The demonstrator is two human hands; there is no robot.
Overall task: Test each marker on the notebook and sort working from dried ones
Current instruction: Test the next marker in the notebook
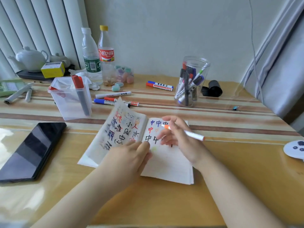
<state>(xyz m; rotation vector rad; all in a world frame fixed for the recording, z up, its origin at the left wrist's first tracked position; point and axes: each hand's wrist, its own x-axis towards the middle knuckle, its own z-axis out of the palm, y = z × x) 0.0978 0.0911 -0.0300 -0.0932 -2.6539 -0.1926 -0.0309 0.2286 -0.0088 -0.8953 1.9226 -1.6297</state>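
Note:
An open notebook (166, 165) lies on the desk, its pages marked with blue, red and black characters. My left hand (130, 155) presses flat on the fold near the bottom of the left page. My right hand (179, 139) holds an uncapped orange-tipped white marker (194, 134) over the right page, tip pointing left. A round clear jar (191, 83) holds several markers. A square clear tub (72, 97) holds a red-capped marker. Loose markers (113, 94) lie behind the notebook, and two more loose markers (160, 86) lie left of the jar.
A black phone (31, 150) lies at the left. Two plastic bottles (98, 55), a teapot (31, 58), a yellow box (52, 69), erasers (125, 74) and a black roll (213, 90) stand at the back. A white disc (294, 149) sits at the right edge.

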